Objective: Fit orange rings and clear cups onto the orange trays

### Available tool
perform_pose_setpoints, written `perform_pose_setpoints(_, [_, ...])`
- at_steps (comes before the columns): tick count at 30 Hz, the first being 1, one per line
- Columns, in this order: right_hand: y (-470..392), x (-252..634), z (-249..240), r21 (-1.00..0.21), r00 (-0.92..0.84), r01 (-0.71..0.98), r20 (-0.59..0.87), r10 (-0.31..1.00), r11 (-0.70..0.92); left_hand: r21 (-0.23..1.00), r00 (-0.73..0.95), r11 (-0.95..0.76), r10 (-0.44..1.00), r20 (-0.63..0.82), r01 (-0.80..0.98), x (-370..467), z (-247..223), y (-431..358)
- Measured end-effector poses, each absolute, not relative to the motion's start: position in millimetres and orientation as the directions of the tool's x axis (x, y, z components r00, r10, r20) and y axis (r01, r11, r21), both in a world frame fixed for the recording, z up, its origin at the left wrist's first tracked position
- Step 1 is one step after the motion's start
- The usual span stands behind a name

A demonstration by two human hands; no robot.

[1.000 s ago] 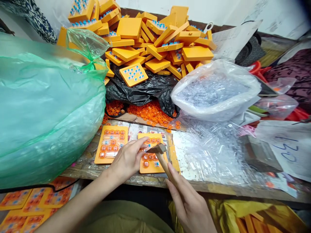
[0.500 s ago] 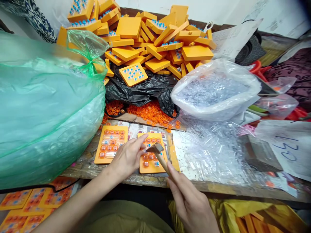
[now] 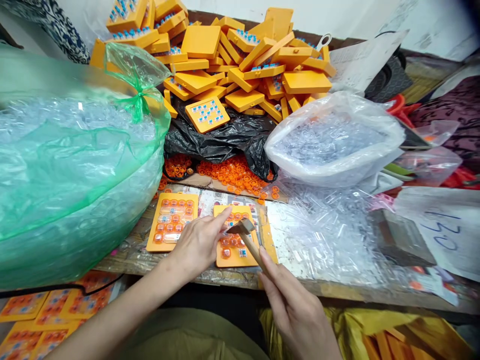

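My right hand (image 3: 296, 305) is closed around the wooden handle of a small hammer (image 3: 253, 245). The hammer's metal head is over a yellow plate (image 3: 234, 261) fitted with orange caps and a few blue pieces. At that plate's left side is my left hand (image 3: 200, 242), its index finger stretched over the upper left part and the other fingers bent; what lies under its fingertips is hidden. Left of this hand lies a second yellow plate (image 3: 153, 244) with orange caps, some clear covers and blue pieces.
Yellow plates (image 3: 200, 42) are heaped at the back above a black bag (image 3: 210, 142) and loose orange rings (image 3: 232, 172). A green bag (image 3: 75, 200) bulges at left. Right are a white bag (image 3: 326, 170) of clear pieces, more clear pieces (image 3: 337, 230) and a dark block (image 3: 403, 237).
The view has shifted slightly. Both hands and the hammer hold nearly the same place over the plate. The green bag's top looks a little different, with clear pieces showing more plainly.
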State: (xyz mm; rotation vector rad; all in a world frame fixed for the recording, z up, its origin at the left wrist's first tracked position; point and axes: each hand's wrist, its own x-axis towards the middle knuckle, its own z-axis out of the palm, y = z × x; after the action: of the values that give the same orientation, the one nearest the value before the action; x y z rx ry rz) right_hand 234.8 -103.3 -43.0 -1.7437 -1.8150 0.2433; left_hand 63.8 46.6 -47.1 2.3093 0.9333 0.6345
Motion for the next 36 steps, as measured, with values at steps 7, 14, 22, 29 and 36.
perform_pose_setpoints(7, [-104, 235, -40, -0.498, 0.026, 0.855, 0.318, 0.948, 0.144, 0.591, 0.651, -0.623, 0.731, 0.205, 0.513, 64, -48, 46])
perform_pose_setpoints(14, [-103, 235, -48, -0.709, 0.197, 0.705, 0.214, 0.957, 0.014, 0.681, 0.606, -0.564, 0.765, 0.218, 0.467, 64, -51, 43])
perform_pose_setpoints(22, [-66, 260, -51, -0.791, 0.487, 0.498, -0.084, 0.870, -0.355, 0.983, 0.327, -0.015, 0.944, -0.046, 0.181, 78, -58, 32])
perform_pose_setpoints(29, [-51, 251, -47, -0.471, 0.308, 0.840, 0.006, 0.951, -0.269, 0.967, 0.339, 0.096, 0.924, -0.175, 0.237, 77, -63, 29])
perform_pose_setpoints(36, [-43, 255, -57, -0.319, 0.302, 0.912, 0.101, 0.948, -0.256, 0.947, 0.313, 0.057, 0.936, -0.161, 0.316, 77, -67, 25])
